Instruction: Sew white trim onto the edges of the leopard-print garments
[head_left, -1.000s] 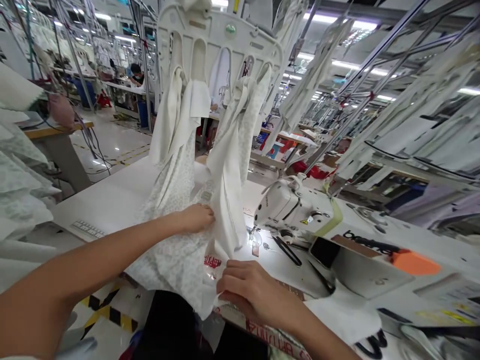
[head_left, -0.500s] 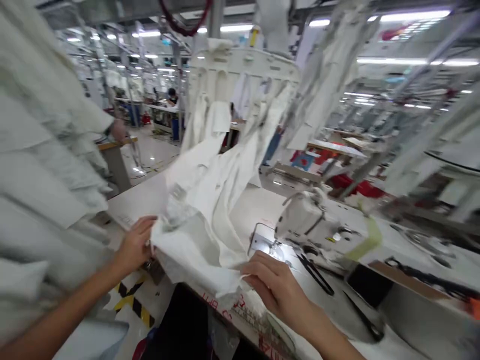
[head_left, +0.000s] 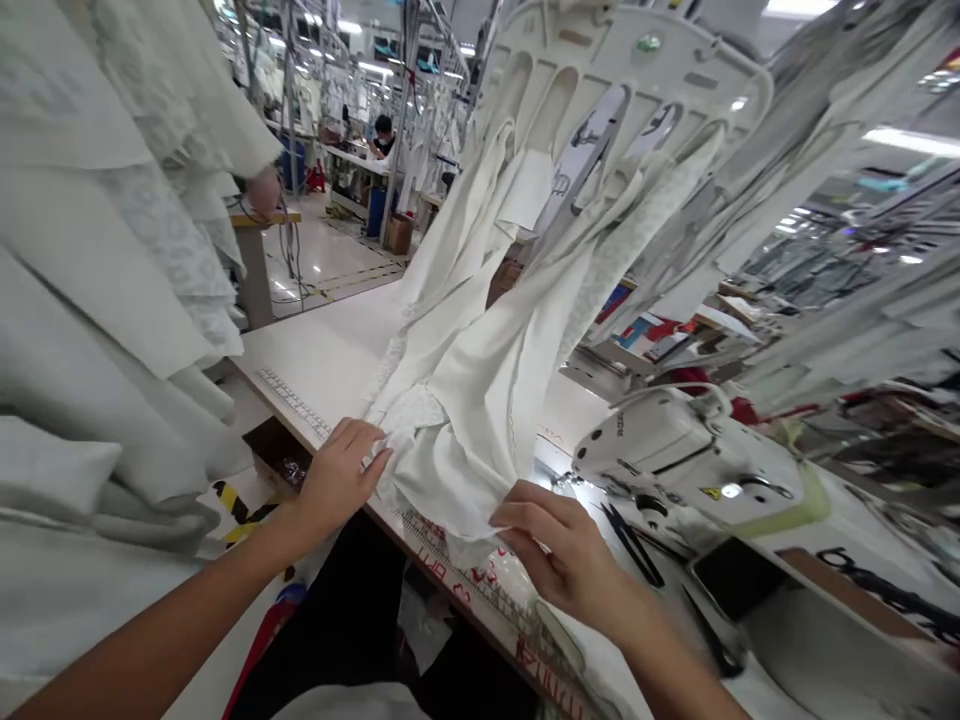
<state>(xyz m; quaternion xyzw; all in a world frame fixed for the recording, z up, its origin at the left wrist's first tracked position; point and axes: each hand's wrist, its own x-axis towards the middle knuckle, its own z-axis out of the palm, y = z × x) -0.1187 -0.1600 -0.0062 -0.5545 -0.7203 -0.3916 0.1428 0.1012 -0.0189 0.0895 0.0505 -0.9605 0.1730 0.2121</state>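
White fabric point(head_left: 457, 470) lies bunched over the front edge of the sewing table point(head_left: 330, 335). Its upper lengths run up to a white slotted hanger point(head_left: 637, 50) above the table. My left hand point(head_left: 341, 470) pinches the fabric's left edge, beside a patch with a lacy pattern. With thumb and fingers closed, my right hand point(head_left: 559, 535) grips the near right edge. The cloth sags between both hands. Just beyond my right hand stands a white sewing machine point(head_left: 690, 450); its needle area is partly hidden.
Black tweezers point(head_left: 634, 545) and a dark pointed tool point(head_left: 712, 635) lie by the machine. An open bin point(head_left: 817, 620) sits at right. White garments point(head_left: 112, 250) hang close on the left. A person point(head_left: 382, 137) sits at a far table. Ruler markings point(head_left: 292, 400) line the table edge.
My left hand has come right, closer to my right hand, and the fabric between them is more gathered. The view has tilted down, so the hanger appears larger and higher.
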